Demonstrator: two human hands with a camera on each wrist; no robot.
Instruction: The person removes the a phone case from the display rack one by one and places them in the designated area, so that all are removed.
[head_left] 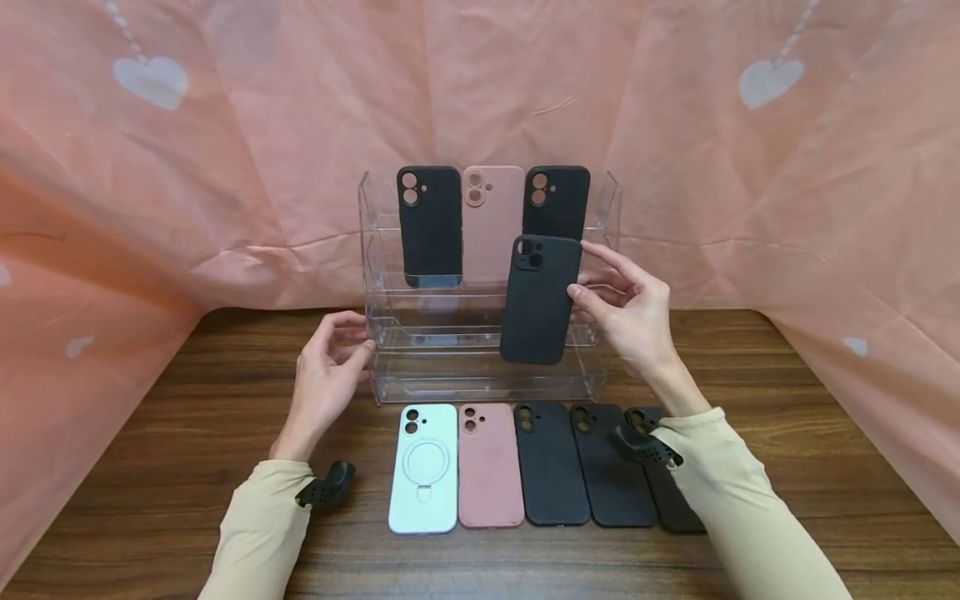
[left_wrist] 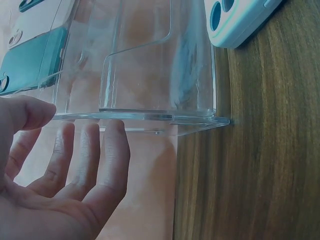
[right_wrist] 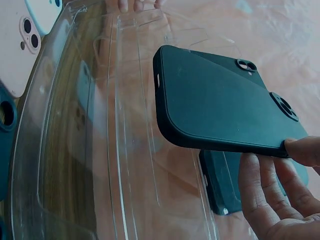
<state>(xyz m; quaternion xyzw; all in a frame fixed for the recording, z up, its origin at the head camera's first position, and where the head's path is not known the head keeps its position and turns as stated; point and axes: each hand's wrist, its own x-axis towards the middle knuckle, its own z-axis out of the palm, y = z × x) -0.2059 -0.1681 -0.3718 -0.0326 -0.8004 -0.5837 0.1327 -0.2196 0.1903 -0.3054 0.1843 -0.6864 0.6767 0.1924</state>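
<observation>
My right hand (head_left: 633,312) pinches a black phone case (head_left: 542,300) by its right edge, thumb in front and fingers behind. The case is tilted slightly before the right half of a clear acrylic display rack (head_left: 480,388). In the right wrist view the thumb and fingertips grip the case's long edge near its camera cutouts. My left hand (head_left: 330,362) holds the rack's left side panel, its thumb at the front edge and curled fingers against the outer face (left_wrist: 135,118). On the rack's top tier stand a black case (head_left: 430,229), a pink case (head_left: 492,225) and another black case (head_left: 557,196).
On the wooden table (head_left: 187,417) before the rack lies a row of cases: a white one with a ring (head_left: 423,508), a pink one (head_left: 491,475) and several black ones (head_left: 551,467). My right sleeve overlaps the rightmost. Pink cloth (head_left: 300,125) hangs behind and at both sides.
</observation>
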